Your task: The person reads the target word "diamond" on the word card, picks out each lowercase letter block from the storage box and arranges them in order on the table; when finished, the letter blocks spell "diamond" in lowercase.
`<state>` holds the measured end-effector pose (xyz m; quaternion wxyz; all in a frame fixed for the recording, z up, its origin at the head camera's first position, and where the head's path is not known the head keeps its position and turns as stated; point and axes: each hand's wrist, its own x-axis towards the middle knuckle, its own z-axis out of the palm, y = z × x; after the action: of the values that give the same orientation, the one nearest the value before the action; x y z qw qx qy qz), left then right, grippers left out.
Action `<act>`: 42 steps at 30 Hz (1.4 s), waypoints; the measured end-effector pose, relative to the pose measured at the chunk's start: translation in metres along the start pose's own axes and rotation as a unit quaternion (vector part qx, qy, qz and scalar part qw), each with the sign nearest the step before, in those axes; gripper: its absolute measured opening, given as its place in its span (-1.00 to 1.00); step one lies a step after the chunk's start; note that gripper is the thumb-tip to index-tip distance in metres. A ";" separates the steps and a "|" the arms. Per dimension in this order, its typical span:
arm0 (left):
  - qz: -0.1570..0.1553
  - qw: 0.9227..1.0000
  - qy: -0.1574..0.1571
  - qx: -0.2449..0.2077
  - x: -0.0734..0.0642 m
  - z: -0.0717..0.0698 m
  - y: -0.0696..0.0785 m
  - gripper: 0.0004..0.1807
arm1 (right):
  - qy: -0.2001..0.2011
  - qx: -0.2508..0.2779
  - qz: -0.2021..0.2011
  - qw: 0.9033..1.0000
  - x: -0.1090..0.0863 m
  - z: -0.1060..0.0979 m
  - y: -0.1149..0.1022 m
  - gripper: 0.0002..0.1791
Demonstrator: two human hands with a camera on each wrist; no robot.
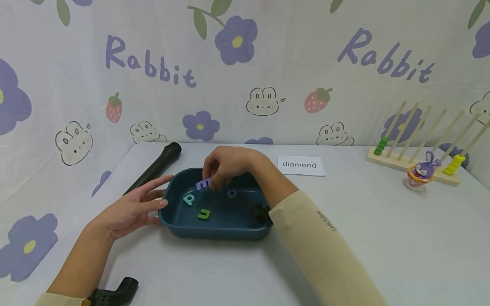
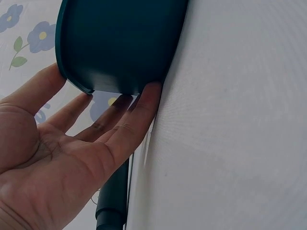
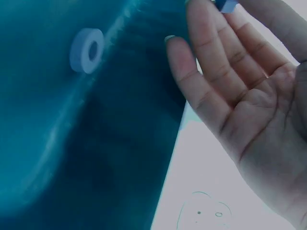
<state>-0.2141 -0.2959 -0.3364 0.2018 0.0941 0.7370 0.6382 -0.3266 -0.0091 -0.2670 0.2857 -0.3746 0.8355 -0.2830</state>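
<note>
A dark teal tray (image 1: 220, 233) stands on the white table, also seen end-on in the left wrist view (image 2: 120, 43). My right hand (image 1: 233, 163) reaches into it from the right and pinches a purple letter m (image 1: 203, 184) near the left side; a corner of that letter (image 3: 227, 5) shows at the fingertips in the right wrist view. The left hand (image 1: 132, 210), fingers spread and extended, touches the tray's left end with thumb and fingertips. Lying inside the tray are a turquoise letter p (image 1: 185, 198), a green n- or u-shaped letter (image 1: 206, 212) and a purple letter o (image 3: 79, 50).
A long black microphone-like tube (image 1: 155, 168) lies behind the left hand. Behind the tray is a white card (image 1: 300, 165) reading "diamond". At the far right stand a wooden peg rack (image 1: 413, 165) with green and yellow beads and a small purple rabbit toy (image 1: 423, 171).
</note>
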 end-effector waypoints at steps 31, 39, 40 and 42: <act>-0.003 1.000 0.004 0.014 0.001 0.002 -0.001 -0.21 | 0.074 -0.012 -0.033 0.997 -0.058 -0.015 -0.011 -0.75; 0.002 1.000 0.003 0.012 0.002 0.001 -0.003 -0.21 | 0.099 -0.012 -0.022 0.995 -0.078 -0.015 -0.002 -0.75; 0.003 1.000 0.002 0.012 0.003 0.001 -0.002 -0.21 | 0.103 -0.013 -0.020 0.994 -0.080 -0.015 0.000 -0.75; 0.003 1.000 0.001 0.012 0.003 0.001 -0.002 -0.22 | 0.110 -0.013 -0.015 0.994 -0.085 -0.015 0.003 -0.75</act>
<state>-0.2163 -0.2941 -0.3391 0.1983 0.0981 0.7442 0.6302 -0.2911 0.0632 -0.2369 0.1826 -0.3576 0.8597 -0.3157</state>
